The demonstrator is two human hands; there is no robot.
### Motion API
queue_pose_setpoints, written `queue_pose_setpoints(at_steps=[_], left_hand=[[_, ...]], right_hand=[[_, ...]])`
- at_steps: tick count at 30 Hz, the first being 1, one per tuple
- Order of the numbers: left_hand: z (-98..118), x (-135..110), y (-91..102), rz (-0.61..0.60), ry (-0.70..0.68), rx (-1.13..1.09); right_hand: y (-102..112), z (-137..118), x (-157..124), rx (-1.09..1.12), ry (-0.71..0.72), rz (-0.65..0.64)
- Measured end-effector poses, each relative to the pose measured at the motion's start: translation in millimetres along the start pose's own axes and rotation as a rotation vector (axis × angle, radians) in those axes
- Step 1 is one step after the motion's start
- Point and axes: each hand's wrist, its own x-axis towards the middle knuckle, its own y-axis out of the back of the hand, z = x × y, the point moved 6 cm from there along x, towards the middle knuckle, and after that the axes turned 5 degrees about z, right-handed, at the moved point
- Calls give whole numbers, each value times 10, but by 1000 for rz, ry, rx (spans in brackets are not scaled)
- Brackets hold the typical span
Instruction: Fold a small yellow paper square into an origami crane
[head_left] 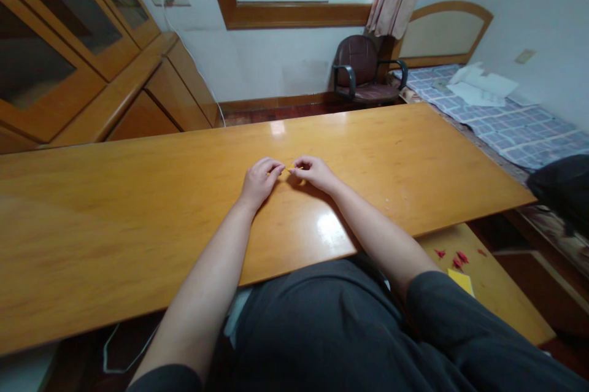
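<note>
Over the wooden table (138,196), a small yellow folded piece of paper (290,167) shows between my two hands; its exact shape is too small to make out. My right hand (317,173) pinches it between thumb and fingers, covering part of it. My left hand (261,182) is closed in a pinch at the paper's left end, where fingertips hide the contact. Both hands stay close together just above the tabletop, forearms resting across the near edge.
On a lower board at the right lie several small red folded pieces (460,258) and a yellow paper sheet (461,282). Beyond the table stand an office chair (361,70) and a bed (501,128). A wooden cabinet (133,97) is at the left; a black bag (564,186) sits at the right.
</note>
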Motion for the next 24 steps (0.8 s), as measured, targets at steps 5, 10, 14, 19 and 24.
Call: queue_pose_setpoints(at_steps=[5,10,14,19,24], left_hand=[[6,-4,-5,0,2,-7],[-48,-15,5,21,49,-97],[-84,-24,14,39,87,-129],[-93,-32,-17,12,110,-131],[-71,-31,-25,7,95,-124]], right_hand=[[-7,-2,-8,48,-38,-21],[6,-12,5,50,-43,-2],[0,-16,7,57,-51,8],[-2,-12,-5,64,-56,12],[-1,24,9,60,-34,12]])
